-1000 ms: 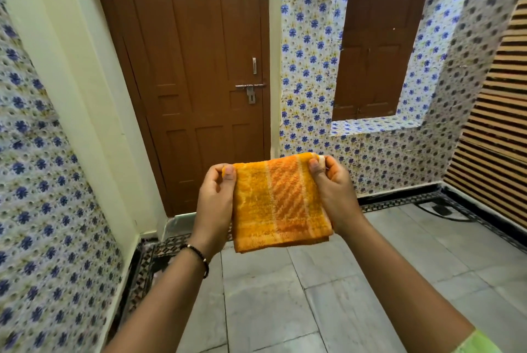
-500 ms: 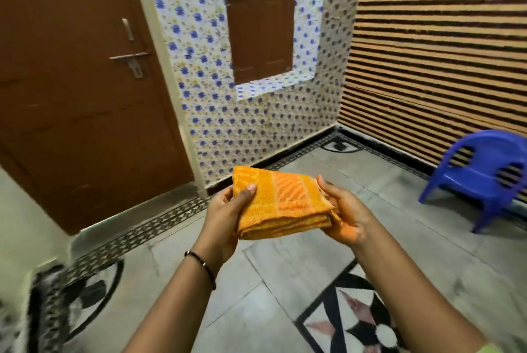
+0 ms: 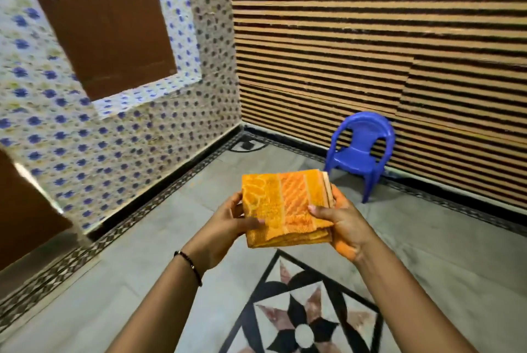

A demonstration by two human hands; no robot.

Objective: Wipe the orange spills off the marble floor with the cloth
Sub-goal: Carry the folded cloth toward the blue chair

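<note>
Above the floor [image 3: 159, 261], both hands, left [image 3: 225, 227] and right [image 3: 342, 224], pinch the folded cloth [image 3: 282, 207]; advisable: keep it folded, find the spills, none visible.

home hallway, floral wall tiles [image 3: 85, 147], marble floor [image 3: 427, 252], plastic chair [image 3: 360, 150]

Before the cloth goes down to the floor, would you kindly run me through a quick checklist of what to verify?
1. Cloth folded into a pad: ok.
2. Left hand grips the cloth: ok, thumb on top.
3. Right hand grips the cloth: ok, thumb on top, orange stain on the palm heel.
4. Orange spills located on the floor: not ok, none in view.
5. Chair out of the way: ok, it stands by the striped wall.
6. Cloth clean: cannot tell, it is orange itself.
</note>
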